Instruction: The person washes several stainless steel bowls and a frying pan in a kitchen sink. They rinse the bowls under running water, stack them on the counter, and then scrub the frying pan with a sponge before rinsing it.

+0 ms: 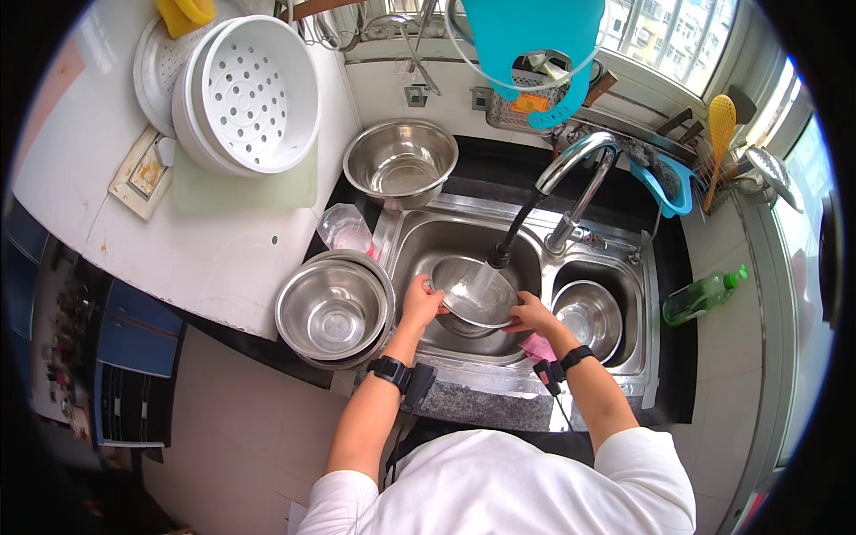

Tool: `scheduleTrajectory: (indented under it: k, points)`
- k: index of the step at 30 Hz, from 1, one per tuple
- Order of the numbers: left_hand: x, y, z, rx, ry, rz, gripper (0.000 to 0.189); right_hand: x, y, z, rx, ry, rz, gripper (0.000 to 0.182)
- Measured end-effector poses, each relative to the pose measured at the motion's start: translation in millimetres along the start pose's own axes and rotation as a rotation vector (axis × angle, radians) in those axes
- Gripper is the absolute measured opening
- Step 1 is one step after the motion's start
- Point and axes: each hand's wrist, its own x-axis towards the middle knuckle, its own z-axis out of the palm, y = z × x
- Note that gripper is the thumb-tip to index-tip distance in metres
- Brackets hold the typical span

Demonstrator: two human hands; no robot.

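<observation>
Over the left basin of a double stainless steel sink (535,261), I hold a metal bowl (471,292) by its rim. My left hand (422,301) grips its left edge and my right hand (530,313) its right edge. Water runs into it from the black spout hose of a chrome faucet (575,160). Another metal vessel (461,327) shows partly beneath the bowl. A pink cloth (539,348) lies by the sink's front edge, below my right hand. In the smaller right basin stands a metal bowl (582,317).
Stacked metal bowls (332,311) stand left of the sink, a large metal basin (401,160) behind them. A clear plastic container (346,231) sits between. White steamer baskets (257,100) lean at the upper left. A green bottle (702,296) lies at the right.
</observation>
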Motion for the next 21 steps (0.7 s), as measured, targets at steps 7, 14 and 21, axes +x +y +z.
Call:
scheduleTrajectory:
  k: [7,14,21]
  points:
    - [-38,36,33,1.175,0.127,0.898,0.046,-2,-30,24,-0.102,0.247,-0.234,0.063]
    - [-17,-11,74,0.877,-0.077,0.405,0.031,5,-52,12,-0.358,0.302,-0.421,0.037]
    - [17,1,70,-0.154,-0.31,-0.105,0.016,-26,-1,-80,-0.143,0.232,-0.389,0.031]
